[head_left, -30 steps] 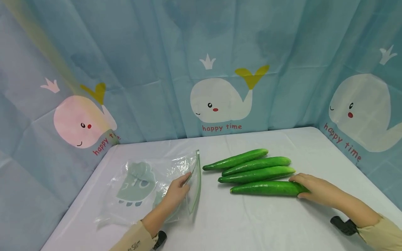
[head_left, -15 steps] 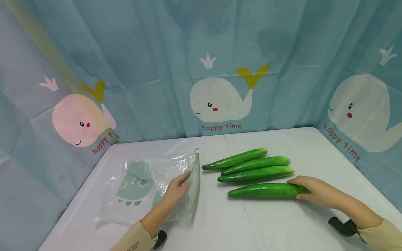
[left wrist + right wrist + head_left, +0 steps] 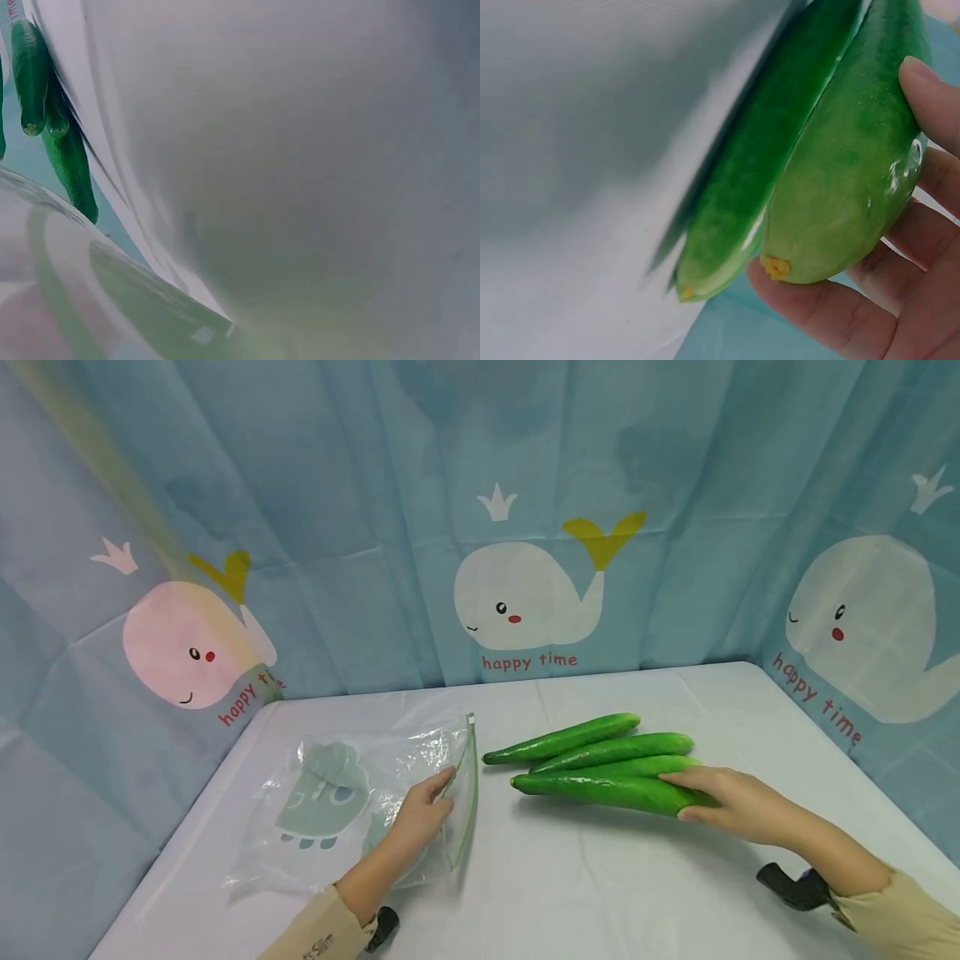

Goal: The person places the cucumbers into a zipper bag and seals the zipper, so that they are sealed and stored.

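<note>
My right hand [image 3: 738, 803] grips the thick right end of a long green cucumber [image 3: 600, 789], tilted above the table with its thin end pointing left. It overlaps another cucumber [image 3: 645, 766] just behind it. In the right wrist view, the thumb and fingers curl round the held cucumber [image 3: 840, 172], and a second cucumber [image 3: 757, 157] lies alongside. On the left, my left hand [image 3: 422, 818] pinches the lip of a clear zip bag [image 3: 405, 752] printed with pale green figures. The bag lies flat with its green-edged mouth facing the cucumbers. The left wrist view shows the bag's plastic [image 3: 150, 300] up close, fingers hidden.
Two more cucumbers lie further back, one at the rear [image 3: 562, 739] and one in the middle [image 3: 622, 750]. They rest on a white-covered table [image 3: 570, 893]. A blue curtain [image 3: 360, 610] with whale prints stands behind the table and along both sides.
My right hand has lifted the front cucumber and carried it left and slightly back, over the one behind it. The left hand and the bag stay nearly where they were.
</note>
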A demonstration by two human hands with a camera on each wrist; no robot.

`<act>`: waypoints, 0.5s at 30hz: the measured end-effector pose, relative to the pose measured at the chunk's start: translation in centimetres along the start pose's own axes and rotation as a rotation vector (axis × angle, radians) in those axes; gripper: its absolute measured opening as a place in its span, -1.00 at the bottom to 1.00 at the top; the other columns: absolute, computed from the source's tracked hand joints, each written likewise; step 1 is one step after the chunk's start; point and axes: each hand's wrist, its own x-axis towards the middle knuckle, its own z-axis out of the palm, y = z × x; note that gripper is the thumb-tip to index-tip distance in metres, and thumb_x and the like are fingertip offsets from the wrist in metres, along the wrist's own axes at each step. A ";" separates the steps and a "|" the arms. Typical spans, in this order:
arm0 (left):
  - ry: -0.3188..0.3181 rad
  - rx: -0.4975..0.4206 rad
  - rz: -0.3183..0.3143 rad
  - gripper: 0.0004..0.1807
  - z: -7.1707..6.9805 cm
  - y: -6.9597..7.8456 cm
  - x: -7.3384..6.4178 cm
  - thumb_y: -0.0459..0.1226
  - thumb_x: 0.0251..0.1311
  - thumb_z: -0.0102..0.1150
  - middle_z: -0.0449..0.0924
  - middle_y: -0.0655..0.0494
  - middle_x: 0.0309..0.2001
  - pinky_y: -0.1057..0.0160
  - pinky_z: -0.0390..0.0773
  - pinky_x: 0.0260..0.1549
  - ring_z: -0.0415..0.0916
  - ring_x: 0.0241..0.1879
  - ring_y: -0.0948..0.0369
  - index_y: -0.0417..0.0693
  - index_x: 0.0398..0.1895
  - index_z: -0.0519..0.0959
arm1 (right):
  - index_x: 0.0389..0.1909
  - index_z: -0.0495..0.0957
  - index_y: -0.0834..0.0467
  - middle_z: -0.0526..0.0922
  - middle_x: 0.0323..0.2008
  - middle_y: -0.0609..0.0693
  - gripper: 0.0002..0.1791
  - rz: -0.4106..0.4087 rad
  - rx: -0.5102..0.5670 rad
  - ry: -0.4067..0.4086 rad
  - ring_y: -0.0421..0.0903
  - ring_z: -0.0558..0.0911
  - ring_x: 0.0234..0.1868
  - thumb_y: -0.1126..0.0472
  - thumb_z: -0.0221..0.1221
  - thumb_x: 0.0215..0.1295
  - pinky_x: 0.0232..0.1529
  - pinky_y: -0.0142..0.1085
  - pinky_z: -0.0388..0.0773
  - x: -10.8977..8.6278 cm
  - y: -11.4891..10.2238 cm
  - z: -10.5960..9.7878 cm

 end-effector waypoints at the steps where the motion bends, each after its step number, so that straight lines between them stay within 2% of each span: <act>1: 0.000 0.005 0.003 -0.35 0.0 0.0 0.0 -0.50 0.09 -0.11 0.26 -0.28 0.36 -0.16 0.10 0.32 0.06 0.39 -0.22 -0.37 0.36 0.29 | 0.19 0.49 0.32 0.58 0.09 0.24 -0.45 -0.012 -0.004 0.002 0.27 0.54 0.09 0.10 0.27 0.26 -0.03 0.11 0.52 0.1 -0.2 -0.1; 8: 0.001 0.031 -0.013 -0.35 0.1 0.1 0.0 -0.50 0.09 -0.09 0.25 -0.25 0.37 -0.18 0.08 0.32 0.06 0.39 -0.21 -0.34 0.37 0.29 | 0.19 0.50 0.31 0.60 0.07 0.19 -0.45 -0.041 -0.018 -0.003 0.22 0.56 0.09 0.08 0.26 0.26 -0.04 0.07 0.53 1.0 -1.1 0.0; 15: 0.006 0.065 0.012 -0.36 0.1 0.3 -0.2 -0.50 0.09 -0.10 0.27 -0.27 0.36 -0.16 0.17 0.30 0.09 0.39 -0.21 -0.36 0.35 0.30 | 0.18 0.50 0.34 0.59 0.08 0.19 -0.45 -0.056 -0.001 -0.014 0.19 0.55 0.10 0.07 0.25 0.27 -0.02 0.03 0.53 2.3 -2.1 0.2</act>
